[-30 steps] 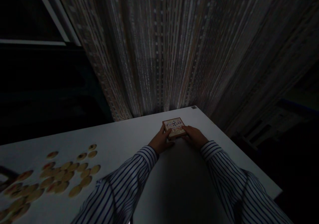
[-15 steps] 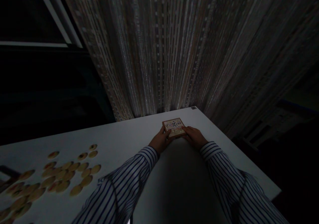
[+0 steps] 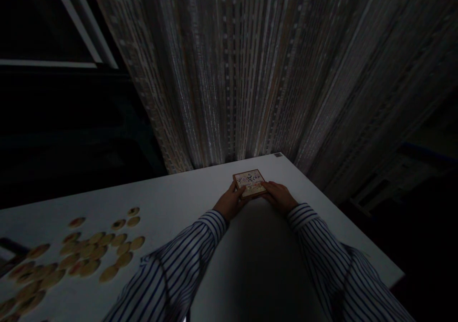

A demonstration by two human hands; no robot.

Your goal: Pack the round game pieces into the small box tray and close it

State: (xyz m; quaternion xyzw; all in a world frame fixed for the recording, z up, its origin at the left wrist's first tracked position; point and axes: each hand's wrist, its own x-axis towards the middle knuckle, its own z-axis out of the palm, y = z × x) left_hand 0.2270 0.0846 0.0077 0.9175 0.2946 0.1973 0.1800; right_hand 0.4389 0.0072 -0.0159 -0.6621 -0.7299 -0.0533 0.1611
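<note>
On the table point(image 3: 179, 193), left hand point(image 3: 229, 203) and right hand point(image 3: 281, 198) fingers grip a square printed box point(image 3: 250, 181).

1 head cam, fwd-down over table point(image 3: 171, 198).

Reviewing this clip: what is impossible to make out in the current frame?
Head view:
- Print on the small box: too small and dim to read.
- Its near edge: covered by the left hand and right hand.
- Round discs: markings blurred; pile cut by the left edge.
- Area beside the curtain: too dark.
</note>
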